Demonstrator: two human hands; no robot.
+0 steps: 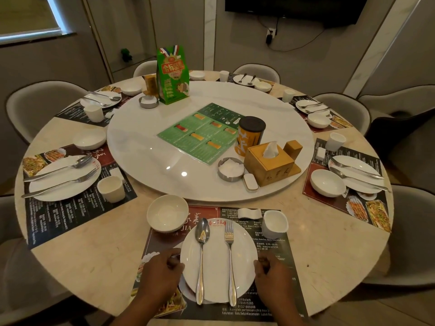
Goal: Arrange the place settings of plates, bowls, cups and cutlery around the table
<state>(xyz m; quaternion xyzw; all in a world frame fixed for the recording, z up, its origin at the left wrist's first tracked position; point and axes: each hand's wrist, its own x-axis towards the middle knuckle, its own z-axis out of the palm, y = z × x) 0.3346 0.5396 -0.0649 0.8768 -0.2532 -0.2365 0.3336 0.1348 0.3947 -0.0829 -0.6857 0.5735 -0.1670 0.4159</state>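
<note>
A white plate (216, 276) lies on the printed placemat (277, 302) right in front of me, with a spoon (201, 260) and a fork (230, 262) side by side on it. My left hand (160, 276) grips the plate's left rim and my right hand (274, 276) grips its right rim. A white bowl (167, 212) stands at the mat's far left corner. On the far right stands a white cup (275, 224), with a small white rest (250, 213) beside it.
Similar settings ring the round marble table (98, 262) on the left (64, 177), right (355, 174) and far side. The white turntable (146, 151) carries a green menu, tissue box (269, 164), orange can, ashtrays and a green bag (173, 76). Grey chairs surround it.
</note>
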